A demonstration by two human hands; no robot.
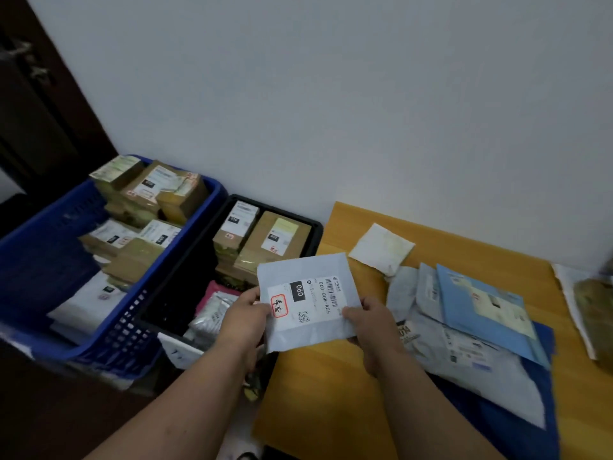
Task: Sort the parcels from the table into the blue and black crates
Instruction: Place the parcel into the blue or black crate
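Parcel [306, 302], a flat pale-blue mailer with a white label reading 060, sits at centre frame, pinched at both short ends. Left hand [247, 313] grips its left edge, thumb on top and fingers curled beneath; right hand [370, 318] grips the right edge the same way. The mailer's long axis runs roughly left to right across the frame, tilted a little, and it hangs over the seam where the yellow table [331, 386] meets the black crate [316, 232].

The black crate lies just left of and above the parcel in the frame, with cardboard boxes stacked at its far end and soft packets at its near end. The blue crate [109, 330] stands further left, touching the black one and also loaded with boxes. Both crates therefore lie to the left of the hands, so the left hand is the nearer one for either drop, the black crate being the shorter reach.

Further mailers [464, 313] lie heaped on the table at right, unsorted.
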